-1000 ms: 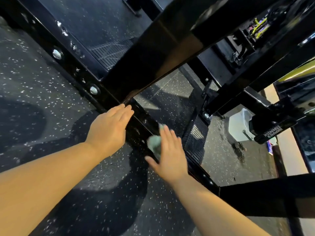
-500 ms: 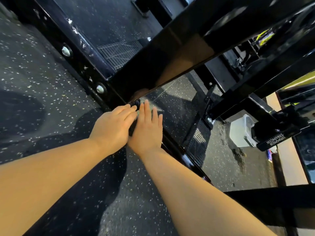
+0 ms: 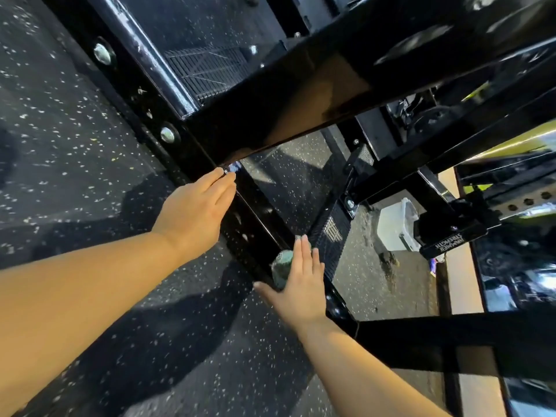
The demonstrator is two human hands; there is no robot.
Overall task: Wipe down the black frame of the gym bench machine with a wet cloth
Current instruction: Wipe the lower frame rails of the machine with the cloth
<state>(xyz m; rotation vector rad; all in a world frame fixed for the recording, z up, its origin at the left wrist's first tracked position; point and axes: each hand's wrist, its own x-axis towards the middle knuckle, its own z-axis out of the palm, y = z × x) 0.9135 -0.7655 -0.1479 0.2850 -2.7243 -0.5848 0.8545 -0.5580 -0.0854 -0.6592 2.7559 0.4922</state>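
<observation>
Right hand (image 3: 296,284) presses a small green cloth (image 3: 282,267) flat-fingered onto the low black frame rail (image 3: 255,224), at 5 o'clock from the left hand (image 3: 194,210), which rests released on the rail by the joint. Risk: the bunched cloth slips from under the palm, so bare skin wipes and the rail's side face gets missed.

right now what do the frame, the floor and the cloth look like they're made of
Frame: probably painted steel, gloss black; it mirrors light and carries bolts.
Floor: looks like rubber matting, matte dark with pale flecks.
Cloth: soft pale green fabric, bunched under the right hand; the weave is too blurred to tell.
</observation>
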